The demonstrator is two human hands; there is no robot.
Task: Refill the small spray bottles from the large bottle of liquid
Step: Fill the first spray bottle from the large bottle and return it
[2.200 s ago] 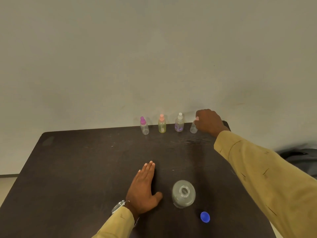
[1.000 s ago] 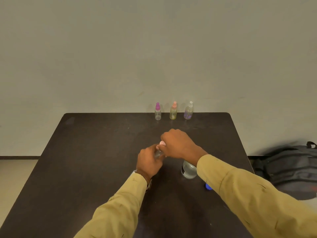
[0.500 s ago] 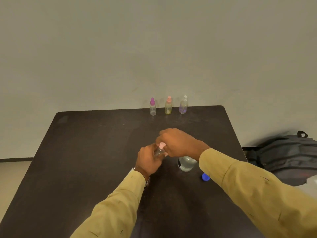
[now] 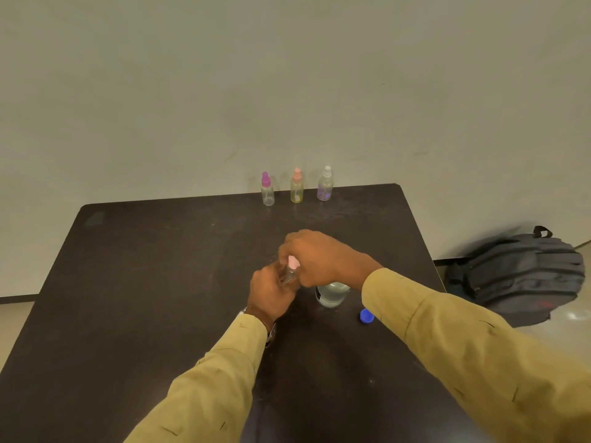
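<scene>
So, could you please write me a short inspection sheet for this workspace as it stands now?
Surface: dark table, dull smudges.
Job's things: three spray bottles upright at the far edge; a fourth small bottle held by both hands; large bottle uncapped, beside them.
Clutter: blue cap lying loose.
Grippers: left hand grips the body; right hand on its pink top.
Cables: nothing seen.
Surroundings: plain wall; backpack on the floor.
</scene>
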